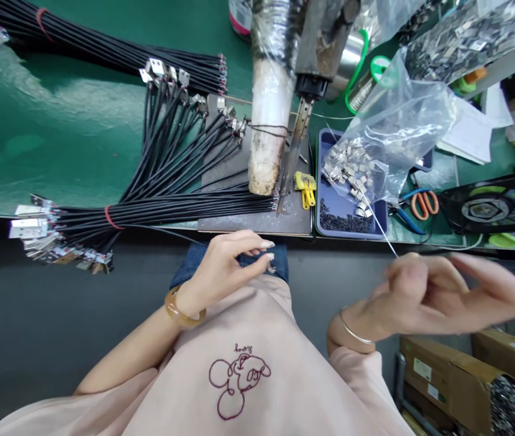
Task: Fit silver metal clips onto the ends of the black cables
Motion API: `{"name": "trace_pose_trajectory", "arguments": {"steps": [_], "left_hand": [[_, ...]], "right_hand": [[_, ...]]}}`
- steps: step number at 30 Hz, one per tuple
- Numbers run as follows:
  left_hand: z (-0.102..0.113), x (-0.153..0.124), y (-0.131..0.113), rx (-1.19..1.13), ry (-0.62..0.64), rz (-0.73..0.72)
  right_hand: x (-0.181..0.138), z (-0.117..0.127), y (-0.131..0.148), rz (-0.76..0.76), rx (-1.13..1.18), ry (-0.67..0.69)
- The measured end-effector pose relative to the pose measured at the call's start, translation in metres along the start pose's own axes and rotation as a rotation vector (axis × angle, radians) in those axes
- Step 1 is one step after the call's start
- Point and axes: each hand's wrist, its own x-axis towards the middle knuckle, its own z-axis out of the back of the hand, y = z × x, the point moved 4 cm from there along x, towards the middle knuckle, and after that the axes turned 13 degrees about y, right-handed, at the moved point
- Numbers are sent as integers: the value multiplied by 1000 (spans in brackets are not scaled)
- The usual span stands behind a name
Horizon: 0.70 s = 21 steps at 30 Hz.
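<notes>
Resting above the lap, just short of the desk's near edge, the left hand (pixel 228 266) kept its grip curled, fingertips almost meeting the thumb; whether it pinched anything I could not tell. The right hand (pixel 434 297), blurred, pinched a thin wire (pixel 382 230) running up toward the blue tray (pixel 335 203) at the near edge. Beyond, black cables (pixel 171 212) lay bundled beside the soldering iron (pixel 296 139).

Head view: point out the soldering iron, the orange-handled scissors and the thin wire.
soldering iron (pixel 300 130), head view, on its metal barrel.
orange-handled scissors (pixel 423 204), head view, on the handles.
thin wire (pixel 382 233), head view, mid-strand at the table edge.
</notes>
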Motion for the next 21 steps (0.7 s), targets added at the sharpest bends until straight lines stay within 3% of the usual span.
{"name": "trace_pose_trajectory", "arguments": {"steps": [1, 2, 4, 6, 11, 15, 21], "left_hand": [[4, -2, 1, -6, -56, -21], [10, -4, 1, 20, -130, -45], [22, -2, 0, 168, -266, -82], [31, 4, -2, 442, -351, -127], [33, 27, 11, 809, -188, -38], [31, 24, 10, 782, -236, -162], [23, 14, 2, 711, -229, -226]], "right_hand": [[5, 7, 2, 30, -99, -107], [13, 6, -1, 23, -175, -58], [32, -1, -19, -38, -358, 176], [51, -3, -41, -75, -579, 295], [81, -8, -76, -92, -736, 536], [92, -11, -76, -130, -747, 682], [100, -23, -79, -156, -607, 718]]}}
